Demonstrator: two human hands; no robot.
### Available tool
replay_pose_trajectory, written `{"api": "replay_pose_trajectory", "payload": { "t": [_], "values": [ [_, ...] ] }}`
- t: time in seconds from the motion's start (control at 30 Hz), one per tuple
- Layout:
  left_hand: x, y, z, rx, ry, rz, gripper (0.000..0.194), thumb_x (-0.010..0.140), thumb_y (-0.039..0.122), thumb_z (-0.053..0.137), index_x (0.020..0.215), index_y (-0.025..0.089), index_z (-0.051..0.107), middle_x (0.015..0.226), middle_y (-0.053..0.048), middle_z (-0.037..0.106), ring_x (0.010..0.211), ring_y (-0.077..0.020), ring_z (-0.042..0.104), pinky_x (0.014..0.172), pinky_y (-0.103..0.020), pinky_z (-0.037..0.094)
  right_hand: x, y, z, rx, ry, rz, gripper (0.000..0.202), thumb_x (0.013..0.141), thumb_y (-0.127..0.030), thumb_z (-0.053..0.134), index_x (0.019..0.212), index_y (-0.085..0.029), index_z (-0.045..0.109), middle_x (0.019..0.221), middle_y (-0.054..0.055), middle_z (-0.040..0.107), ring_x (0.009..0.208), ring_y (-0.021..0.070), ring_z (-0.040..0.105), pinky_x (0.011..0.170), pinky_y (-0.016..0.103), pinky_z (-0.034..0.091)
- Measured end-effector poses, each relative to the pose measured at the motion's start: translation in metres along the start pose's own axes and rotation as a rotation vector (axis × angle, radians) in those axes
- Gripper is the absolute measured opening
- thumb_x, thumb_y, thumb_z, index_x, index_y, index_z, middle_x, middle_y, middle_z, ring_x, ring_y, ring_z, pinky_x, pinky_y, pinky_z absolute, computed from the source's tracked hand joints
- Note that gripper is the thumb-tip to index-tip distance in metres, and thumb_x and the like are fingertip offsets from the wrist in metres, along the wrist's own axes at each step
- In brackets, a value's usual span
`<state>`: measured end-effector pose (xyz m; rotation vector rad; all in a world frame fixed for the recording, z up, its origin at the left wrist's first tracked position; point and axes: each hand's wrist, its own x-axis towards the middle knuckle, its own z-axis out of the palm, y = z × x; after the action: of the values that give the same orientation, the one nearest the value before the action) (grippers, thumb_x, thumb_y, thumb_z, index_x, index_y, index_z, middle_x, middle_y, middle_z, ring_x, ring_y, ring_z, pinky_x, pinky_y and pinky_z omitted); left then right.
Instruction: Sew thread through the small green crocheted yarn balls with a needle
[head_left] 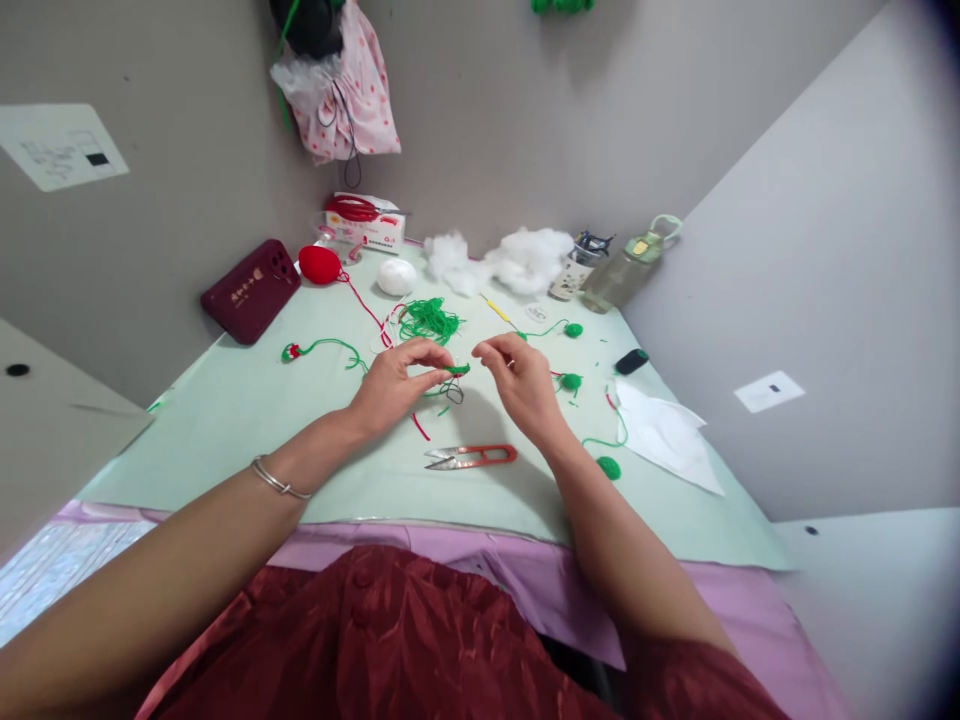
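Your dark red, satiny garment [360, 630] sits nearest, with orange-handled metal snips [489, 456] beyond it on the pale green tabletop [375, 492]. Past them, your left hand [396, 385] pinches a small green yarn piece [460, 370]; your right hand [523, 385] is apart from it, fingers bent, whether gripping a thread I can't tell. You seem to be at close thread work; the next move likely calls for a steady left pinch. Farther back lie a loose green yarn tangle [431, 320] and fluffy white stuffing [529, 258].

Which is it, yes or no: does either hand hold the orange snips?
No, the orange snips lie on the table, apart from the left hand and the right hand.
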<state>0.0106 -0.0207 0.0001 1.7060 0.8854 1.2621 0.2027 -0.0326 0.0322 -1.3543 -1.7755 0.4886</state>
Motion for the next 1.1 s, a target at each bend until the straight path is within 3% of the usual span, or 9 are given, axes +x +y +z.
{"api": "replay_pose_trajectory", "payload": {
  "t": [0.17,0.27,0.4,0.53,0.73,0.9,0.97,1.03,1.1],
  "values": [
    [0.002,0.001,-0.002,-0.057,-0.045,-0.036,0.011,0.077,0.028,0.075,0.083,0.019,0.073,0.088,-0.004,0.066,0.088,-0.0190,0.063,0.088,-0.034,0.049,0.004,-0.001,-0.008,0.365,-0.321,0.232,0.023,0.078,-0.040,0.073,0.078,-0.017,0.074,0.069,-0.001,0.062,0.063,0.0106,0.045,0.063,0.027,0.037],
    [0.003,0.001,-0.003,-0.135,-0.092,-0.096,0.014,0.076,0.029,0.077,0.084,0.018,0.073,0.090,-0.003,0.066,0.089,-0.0190,0.064,0.088,-0.034,0.049,0.004,-0.002,-0.004,0.546,-0.337,0.351,0.018,0.070,-0.034,0.078,0.073,-0.017,0.073,0.068,-0.002,0.061,0.061,0.0078,0.043,0.058,0.023,0.036],
    [0.004,0.000,-0.005,-0.272,-0.208,-0.250,0.021,0.076,0.034,0.078,0.088,0.019,0.069,0.089,-0.002,0.068,0.084,-0.0169,0.064,0.081,-0.032,0.047,0.008,0.003,-0.002,0.818,-0.206,0.494,0.017,0.069,-0.027,0.078,0.073,-0.016,0.066,0.079,0.001,0.068,0.059,0.0053,0.045,0.047,0.016,0.032],
    [0.005,-0.002,-0.005,-0.379,-0.274,-0.316,0.026,0.076,0.036,0.080,0.090,0.019,0.066,0.087,-0.001,0.068,0.080,-0.0147,0.062,0.077,-0.030,0.045,0.019,0.014,-0.018,1.062,-0.115,0.659,0.021,0.072,-0.020,0.078,0.079,-0.017,0.058,0.081,0.002,0.071,0.045,0.0007,0.034,0.035,0.012,0.023],
    [0.003,-0.006,-0.006,-0.440,-0.362,-0.324,0.022,0.082,0.032,0.077,0.093,0.019,0.063,0.089,-0.001,0.069,0.082,-0.0135,0.063,0.080,-0.029,0.045,0.035,0.037,-0.058,1.334,-0.026,0.681,0.019,0.088,-0.006,0.061,0.079,-0.018,0.050,0.062,-0.008,0.054,0.041,-0.0013,0.040,0.035,0.004,0.033],
    [0.003,-0.005,-0.006,-0.468,-0.388,-0.326,0.024,0.082,0.033,0.077,0.093,0.018,0.062,0.092,-0.003,0.071,0.083,-0.0147,0.066,0.085,-0.032,0.048,0.047,0.081,-0.089,1.067,0.431,0.558,0.023,0.096,-0.001,0.044,0.085,-0.018,0.055,0.073,-0.004,0.059,0.059,0.0026,0.056,0.052,0.008,0.052],
    [0.003,-0.002,-0.006,-0.459,-0.382,-0.337,0.025,0.080,0.034,0.078,0.092,0.018,0.062,0.089,-0.002,0.070,0.081,-0.0147,0.066,0.084,-0.032,0.049,0.049,0.099,-0.098,0.976,0.491,0.521,0.011,0.099,-0.012,0.051,0.098,-0.016,0.061,0.091,0.001,0.066,0.076,0.0071,0.064,0.066,0.019,0.059],
    [0.003,0.001,-0.005,-0.450,-0.369,-0.347,0.026,0.079,0.034,0.079,0.090,0.018,0.063,0.086,-0.002,0.069,0.078,-0.0142,0.065,0.082,-0.032,0.049,0.050,0.110,-0.102,0.915,0.488,0.480,0.016,0.100,-0.028,0.057,0.107,-0.015,0.064,0.103,0.006,0.067,0.087,0.0129,0.066,0.074,0.028,0.060],
    [0.003,0.003,-0.004,-0.448,-0.355,-0.351,0.025,0.078,0.034,0.079,0.089,0.018,0.063,0.084,-0.001,0.069,0.077,-0.0137,0.064,0.080,-0.031,0.048,0.050,0.113,-0.102,0.862,0.466,0.438,0.016,0.097,-0.032,0.063,0.094,-0.016,0.066,0.094,0.007,0.067,0.083,0.0149,0.065,0.072,0.030,0.057]
  ]
}}
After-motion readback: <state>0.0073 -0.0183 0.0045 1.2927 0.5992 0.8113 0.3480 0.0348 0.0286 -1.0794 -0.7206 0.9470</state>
